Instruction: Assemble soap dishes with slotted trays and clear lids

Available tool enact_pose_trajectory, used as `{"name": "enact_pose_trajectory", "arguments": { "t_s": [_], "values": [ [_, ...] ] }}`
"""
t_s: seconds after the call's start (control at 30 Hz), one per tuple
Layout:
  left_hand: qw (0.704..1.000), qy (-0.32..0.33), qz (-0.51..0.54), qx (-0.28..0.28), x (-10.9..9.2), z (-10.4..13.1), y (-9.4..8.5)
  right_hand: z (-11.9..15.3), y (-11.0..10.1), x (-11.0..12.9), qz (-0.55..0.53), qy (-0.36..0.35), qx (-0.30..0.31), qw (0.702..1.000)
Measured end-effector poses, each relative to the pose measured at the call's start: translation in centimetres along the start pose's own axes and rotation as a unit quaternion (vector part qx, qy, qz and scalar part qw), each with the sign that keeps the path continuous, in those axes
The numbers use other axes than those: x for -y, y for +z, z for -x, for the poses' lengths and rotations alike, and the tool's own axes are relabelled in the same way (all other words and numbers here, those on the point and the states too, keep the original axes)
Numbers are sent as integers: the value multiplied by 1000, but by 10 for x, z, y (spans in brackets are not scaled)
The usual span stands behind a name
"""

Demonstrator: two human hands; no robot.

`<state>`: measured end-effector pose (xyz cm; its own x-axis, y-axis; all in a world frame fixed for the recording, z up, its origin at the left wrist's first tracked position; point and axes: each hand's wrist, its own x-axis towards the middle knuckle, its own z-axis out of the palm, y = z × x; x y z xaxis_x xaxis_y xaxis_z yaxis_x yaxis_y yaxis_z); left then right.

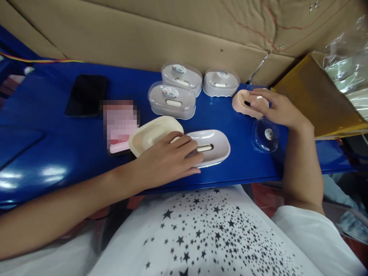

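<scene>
My left hand grips the left end of a pale lilac oval soap dish. Its fingers reach inside and the thumb lies along the near edge. A cream oval dish sits tilted beside this hand, partly hidden by it. Farther right, my right hand has its thumb and fingers on a small peach soap dish with a dark slot. A clear plastic lid with a round sticker lies just below that hand. What its palm side touches is partly hidden.
Lidded soap boxes, one in front of another and a third, stand at the back. A black phone and a blurred pink item lie left. An open cardboard box holding plastic-wrapped goods borders the blue table's right side.
</scene>
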<state>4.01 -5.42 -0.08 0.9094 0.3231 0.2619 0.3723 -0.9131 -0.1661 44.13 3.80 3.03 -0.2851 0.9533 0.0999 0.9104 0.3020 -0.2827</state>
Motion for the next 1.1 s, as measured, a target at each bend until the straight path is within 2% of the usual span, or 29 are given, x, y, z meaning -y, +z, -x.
{"name": "enact_pose_trajectory", "arguments": {
  "t_s": [0.07,0.17,0.3,0.37,0.43,0.53,0.63,0.73,0.87,1.03,1.1],
  "values": [
    [1000,-1,-14,-13,-4,-2,0,2,-6,1,16,19,-10,1000],
    [999,-9,-22,-22,-8,-5,2,19,-16,11,112,90,0,990],
    [999,-11,-33,-27,-10,-7,6,68,-11,50,182,242,-13,953],
    [998,-10,-45,-35,-11,-6,8,97,2,66,195,276,17,941],
    [998,-3,-49,-43,-13,-6,9,120,15,68,180,271,37,945],
    [997,7,-49,-52,-15,-6,10,139,28,50,104,186,16,977],
    [997,6,-48,-63,-17,-8,10,143,31,32,3,69,-33,997],
    [997,-4,-42,-61,-16,-10,11,139,32,30,-63,19,-57,996],
    [996,-9,-54,-68,-14,-12,13,132,39,39,-54,3,-26,998],
    [996,-4,-47,-74,-15,-14,17,120,49,49,36,92,-82,992],
    [998,-8,-29,-63,-16,-14,18,115,48,57,35,69,-96,992]
  ]
}}
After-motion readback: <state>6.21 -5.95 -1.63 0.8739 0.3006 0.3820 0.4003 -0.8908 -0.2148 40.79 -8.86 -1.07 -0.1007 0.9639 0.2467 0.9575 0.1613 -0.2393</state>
